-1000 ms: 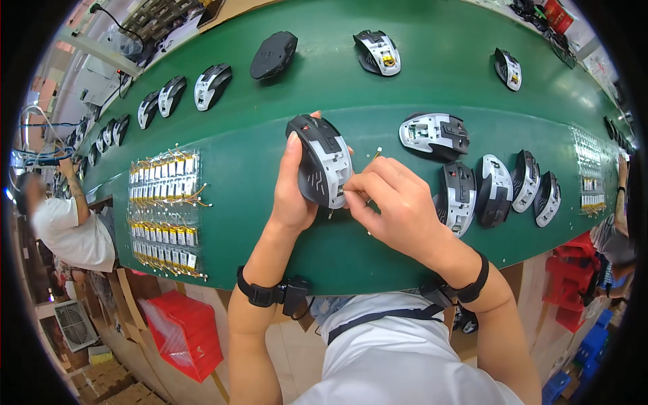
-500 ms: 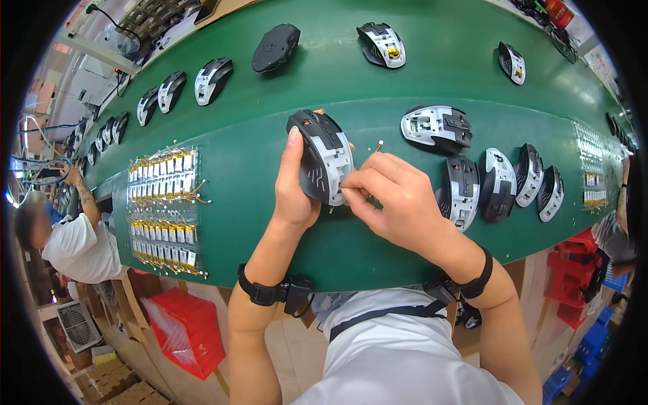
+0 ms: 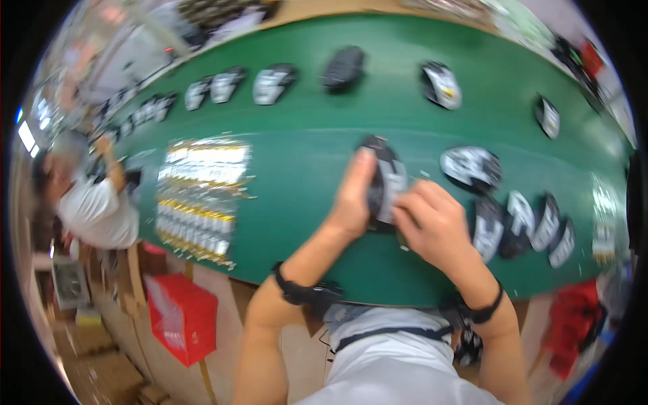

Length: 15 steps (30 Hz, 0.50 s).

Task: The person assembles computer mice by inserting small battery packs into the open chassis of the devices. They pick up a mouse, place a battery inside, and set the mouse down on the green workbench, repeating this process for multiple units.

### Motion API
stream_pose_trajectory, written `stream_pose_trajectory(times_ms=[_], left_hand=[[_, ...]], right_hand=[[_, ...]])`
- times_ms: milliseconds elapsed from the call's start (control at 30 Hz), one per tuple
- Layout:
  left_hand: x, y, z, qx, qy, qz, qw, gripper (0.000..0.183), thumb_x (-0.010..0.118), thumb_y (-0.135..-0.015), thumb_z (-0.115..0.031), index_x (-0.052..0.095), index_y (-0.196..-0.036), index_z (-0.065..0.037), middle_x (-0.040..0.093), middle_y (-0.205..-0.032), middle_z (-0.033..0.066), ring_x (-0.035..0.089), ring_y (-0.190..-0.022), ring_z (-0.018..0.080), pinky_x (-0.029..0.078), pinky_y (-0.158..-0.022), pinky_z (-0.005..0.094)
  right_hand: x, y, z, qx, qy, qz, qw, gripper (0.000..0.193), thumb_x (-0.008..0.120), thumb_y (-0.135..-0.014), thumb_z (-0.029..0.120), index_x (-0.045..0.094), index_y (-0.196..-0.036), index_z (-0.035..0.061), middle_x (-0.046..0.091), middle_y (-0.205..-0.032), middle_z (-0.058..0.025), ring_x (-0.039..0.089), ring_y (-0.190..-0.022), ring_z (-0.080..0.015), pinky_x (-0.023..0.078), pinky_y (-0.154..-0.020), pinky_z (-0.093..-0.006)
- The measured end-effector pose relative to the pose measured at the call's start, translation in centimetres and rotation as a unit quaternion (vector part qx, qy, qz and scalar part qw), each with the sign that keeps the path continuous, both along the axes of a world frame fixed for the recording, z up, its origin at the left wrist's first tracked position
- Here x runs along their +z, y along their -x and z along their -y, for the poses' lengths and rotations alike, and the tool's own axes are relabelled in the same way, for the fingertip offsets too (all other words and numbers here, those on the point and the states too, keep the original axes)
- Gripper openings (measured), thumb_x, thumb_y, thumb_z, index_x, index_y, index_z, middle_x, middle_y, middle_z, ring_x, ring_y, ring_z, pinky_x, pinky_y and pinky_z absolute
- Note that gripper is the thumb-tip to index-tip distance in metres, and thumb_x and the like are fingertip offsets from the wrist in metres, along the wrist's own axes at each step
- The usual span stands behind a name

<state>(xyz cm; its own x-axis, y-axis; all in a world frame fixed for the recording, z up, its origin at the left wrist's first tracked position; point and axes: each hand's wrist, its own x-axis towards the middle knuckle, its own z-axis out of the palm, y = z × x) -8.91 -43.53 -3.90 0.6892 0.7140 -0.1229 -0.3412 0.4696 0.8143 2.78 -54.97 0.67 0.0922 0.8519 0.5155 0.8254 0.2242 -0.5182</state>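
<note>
My left hand (image 3: 351, 199) is wrapped round a black and silver-white computer mouse (image 3: 388, 181), its shell partly uncovered, tilted upright over the green table. The thumb lies along its left side. My right hand (image 3: 435, 219) pinches at the mouse's lower right edge, fingertips closed. A tiny pale and yellowish piece (image 3: 403, 241) shows just under those fingers; blur hides what it is. Close to my right hand lie several part-open mice, among them a white and black mouse (image 3: 471, 169) on its side and a dark mouse (image 3: 487, 226).
Left on the green table (image 3: 297, 256) lie clear trays of small wired battery packs (image 3: 202, 196). Several mice line the far side, including an all-black mouse (image 3: 343, 69). Another battery tray (image 3: 603, 223) lies far right. A person (image 3: 94, 202) sits at left; a red crate (image 3: 181, 317) stands below.
The view has swung, so the table and its contents sit farther right and lower, and it is now blurred. Both hands keep much the same hold on the mouse.
</note>
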Motion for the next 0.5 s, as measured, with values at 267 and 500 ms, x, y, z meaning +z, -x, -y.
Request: stream_pose_trajectory(times_ms=[267, 500], left_hand=[[0.3, -1.0, 0.7, 0.027, 0.012, 0.041, 0.999, 0.033, 0.041, -0.105, -0.039, 0.049, -0.121, -0.012, 0.052, -0.095, -0.0015, 0.050, -0.083, 0.0062, 0.045, -0.075, 0.0224], [1.2, -0.6, 0.7, 0.039, 0.039, 0.060, 0.997, 0.033, 0.042, -0.103, -0.044, 0.046, -0.117, -0.014, 0.055, -0.088, 0.0017, 0.058, -0.069, 0.0090, 0.049, -0.056, 0.0232]], right_hand=[[0.5, 1.1, 0.6, -0.023, 0.050, -0.151, 0.987, 0.009, 0.066, -0.077, -0.007, 0.061, -0.082, -0.0022, 0.053, -0.073, -0.0096, 0.054, -0.061, -0.0202, 0.043, -0.056, -0.0301], [0.3, 1.9, 0.7, -0.008, 0.016, -0.095, 0.995, 0.011, 0.064, -0.074, -0.010, 0.058, -0.080, -0.0026, 0.052, -0.072, -0.0112, 0.052, -0.058, -0.0218, 0.041, -0.051, -0.0316]])
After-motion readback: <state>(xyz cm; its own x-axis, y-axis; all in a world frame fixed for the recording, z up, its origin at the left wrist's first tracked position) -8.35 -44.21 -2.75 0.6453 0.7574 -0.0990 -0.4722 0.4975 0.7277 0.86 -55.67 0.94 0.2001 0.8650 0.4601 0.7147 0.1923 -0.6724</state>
